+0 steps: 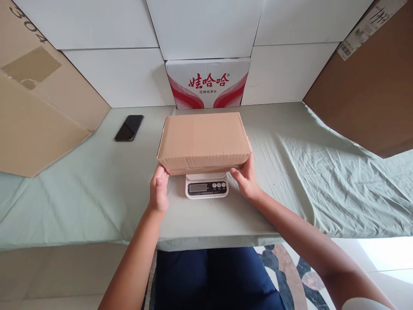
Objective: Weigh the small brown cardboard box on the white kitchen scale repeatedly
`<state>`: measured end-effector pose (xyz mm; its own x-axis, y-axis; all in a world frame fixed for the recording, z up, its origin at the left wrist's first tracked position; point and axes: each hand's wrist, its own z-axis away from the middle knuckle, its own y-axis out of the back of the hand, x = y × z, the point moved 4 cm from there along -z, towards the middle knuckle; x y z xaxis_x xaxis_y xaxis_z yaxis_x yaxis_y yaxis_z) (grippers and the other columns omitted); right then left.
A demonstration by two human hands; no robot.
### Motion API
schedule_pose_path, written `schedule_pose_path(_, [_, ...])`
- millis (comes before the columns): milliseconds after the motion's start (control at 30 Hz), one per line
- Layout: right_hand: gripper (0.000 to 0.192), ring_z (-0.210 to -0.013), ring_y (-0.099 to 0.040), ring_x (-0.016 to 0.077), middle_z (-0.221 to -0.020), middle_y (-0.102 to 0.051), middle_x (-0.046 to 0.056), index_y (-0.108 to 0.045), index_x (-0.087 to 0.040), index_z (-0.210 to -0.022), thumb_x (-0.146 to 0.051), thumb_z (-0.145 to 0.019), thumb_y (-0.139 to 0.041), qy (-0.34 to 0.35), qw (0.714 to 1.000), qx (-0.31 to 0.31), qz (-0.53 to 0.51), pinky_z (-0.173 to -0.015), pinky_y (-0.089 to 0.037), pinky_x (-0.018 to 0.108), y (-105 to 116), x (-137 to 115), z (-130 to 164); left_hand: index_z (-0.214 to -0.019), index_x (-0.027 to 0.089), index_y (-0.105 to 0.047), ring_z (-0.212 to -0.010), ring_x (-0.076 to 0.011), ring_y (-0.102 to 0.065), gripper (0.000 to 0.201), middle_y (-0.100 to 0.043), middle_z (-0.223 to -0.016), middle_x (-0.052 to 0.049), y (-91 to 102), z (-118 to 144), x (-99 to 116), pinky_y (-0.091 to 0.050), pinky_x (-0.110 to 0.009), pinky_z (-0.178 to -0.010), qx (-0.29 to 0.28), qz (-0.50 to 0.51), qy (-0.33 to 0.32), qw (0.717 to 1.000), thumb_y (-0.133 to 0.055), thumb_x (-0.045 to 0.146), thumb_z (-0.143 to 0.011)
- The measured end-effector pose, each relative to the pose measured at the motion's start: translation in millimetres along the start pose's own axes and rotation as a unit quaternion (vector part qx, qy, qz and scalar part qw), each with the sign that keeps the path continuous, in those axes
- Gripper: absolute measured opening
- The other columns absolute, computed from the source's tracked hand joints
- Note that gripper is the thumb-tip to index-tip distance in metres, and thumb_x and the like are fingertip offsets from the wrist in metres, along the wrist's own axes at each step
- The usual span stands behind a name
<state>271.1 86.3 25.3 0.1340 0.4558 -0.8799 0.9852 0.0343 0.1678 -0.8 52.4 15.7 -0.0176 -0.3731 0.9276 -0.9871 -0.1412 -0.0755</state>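
Observation:
A closed brown cardboard box [204, 135] is right over a small white digital kitchen scale [206, 196]; I cannot tell whether it rests on the platform or is held just above it. The box hides most of the scale, leaving its display and buttons showing at the front. My left hand [159, 189] grips the box's front left corner, its fingers partly hidden by the cardboard. At the front right corner, my right hand [245, 176] grips the box, with the thumb by the lower front edge.
A black phone [129, 128] lies on the green cloth [77, 193] to the left. Behind stands a white and red carton [208, 84] against white panels [206, 30]. Large cardboard sheets flank the table at left [41, 112] and right [371, 90].

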Motion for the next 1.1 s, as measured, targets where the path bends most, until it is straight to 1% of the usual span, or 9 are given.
schedule_pose_path(100, [0.092,-0.154,-0.035,0.0340,-0.168,-0.030,0.004,-0.012,-0.045,-0.164,-0.069,-0.088,-0.059,-0.003,1.000,0.003,0.005,-0.125,-0.041,0.062,0,-1,0,-0.141,0.027,-0.063,-0.142,-0.0365,-0.056,0.084,-0.066,-0.142,-0.014,0.1,0,1,-0.046,-0.049,-0.117,0.000,-0.003,0.003,1.000,-0.045,0.086,-0.085])
schedule_pose_path(200, [0.090,-0.154,-0.036,0.0339,-0.170,-0.027,0.002,-0.013,-0.046,-0.163,-0.069,-0.088,-0.059,0.000,1.000,0.006,-0.001,-0.124,-0.043,0.062,0,-2,-1,-0.142,0.028,-0.063,-0.142,-0.0363,-0.056,0.085,-0.066,-0.141,-0.014,-0.2,0,2,-0.046,-0.048,-0.117,-0.004,-0.003,0.005,1.000,-0.046,0.087,-0.084])
schedule_pose_path(367, [0.090,-0.156,-0.035,0.0335,-0.171,-0.025,0.001,-0.013,-0.046,-0.163,-0.069,-0.089,-0.059,0.000,1.000,0.009,0.004,-0.126,-0.042,0.062,1,-2,-2,-0.141,0.026,-0.064,-0.139,-0.0367,-0.058,0.085,-0.068,-0.139,-0.015,0.1,2,1,-0.047,-0.049,-0.116,-0.003,0.001,0.011,1.000,-0.046,0.087,-0.084])
schedule_pose_path(533, [0.089,-0.158,-0.032,0.0333,-0.172,-0.026,0.000,-0.015,-0.046,-0.163,-0.069,-0.089,-0.058,0.009,1.000,0.017,0.004,-0.129,-0.037,0.062,2,-6,-3,-0.142,0.026,-0.063,-0.144,-0.0372,-0.054,0.087,-0.065,-0.145,-0.015,-0.6,1,2,-0.044,-0.049,-0.119,0.001,0.002,0.015,1.000,-0.047,0.087,-0.082])
schedule_pose_path(600, [0.087,-0.160,-0.031,0.0335,-0.172,-0.027,-0.001,-0.012,-0.047,-0.163,-0.071,-0.091,-0.054,0.004,1.000,0.029,0.000,-0.129,-0.034,0.065,6,-8,-5,-0.146,0.028,-0.061,-0.151,-0.0363,-0.046,0.086,-0.059,-0.153,-0.012,0.7,0,5,-0.039,-0.048,-0.124,0.009,0.007,0.000,1.000,-0.047,0.087,-0.083])
schedule_pose_path(700, [0.081,-0.162,-0.028,0.0343,-0.172,-0.029,-0.002,-0.009,-0.051,-0.162,-0.073,-0.093,-0.046,-0.007,0.998,0.064,0.003,-0.129,-0.029,0.071,14,-9,-8,-0.152,0.037,-0.054,-0.161,-0.0311,-0.030,0.080,-0.042,-0.169,-0.002,6.1,-4,10,-0.031,-0.045,-0.130,0.033,0.005,-0.024,0.999,-0.042,0.083,-0.088])
schedule_pose_path(800, [0.079,-0.161,-0.030,0.0348,-0.172,-0.029,-0.001,-0.013,-0.051,-0.161,-0.074,-0.093,-0.044,-0.009,0.997,0.077,0.002,-0.128,-0.029,0.072,18,-9,-8,-0.154,0.042,-0.049,-0.163,-0.0284,-0.023,0.078,-0.033,-0.173,0.005,10.8,-6,11,-0.031,-0.044,-0.130,0.045,-0.011,-0.027,0.999,-0.037,0.083,-0.089])
schedule_pose_path(933, [0.080,-0.160,-0.032,0.0346,-0.172,-0.031,0.001,-0.016,-0.049,-0.161,-0.073,-0.092,-0.048,-0.007,0.998,0.063,-0.020,-0.127,-0.034,0.069,13,-7,-6,-0.155,0.039,-0.049,-0.161,-0.0306,-0.031,0.080,-0.038,-0.171,0.001,10.1,-6,7,-0.035,-0.045,-0.128,0.033,0.004,-0.010,0.999,-0.038,0.083,-0.089])
schedule_pose_path(1100, [0.077,-0.162,-0.029,0.0325,-0.173,-0.030,-0.002,-0.017,-0.048,-0.161,-0.071,-0.094,-0.047,-0.009,0.999,0.048,-0.010,-0.129,-0.032,0.066,8,-7,-5,-0.146,0.030,-0.061,-0.152,-0.0360,-0.045,0.087,-0.058,-0.155,-0.010,4.3,-4,3,-0.041,-0.049,-0.123,0.017,0.019,0.012,1.000,-0.044,0.088,-0.083])
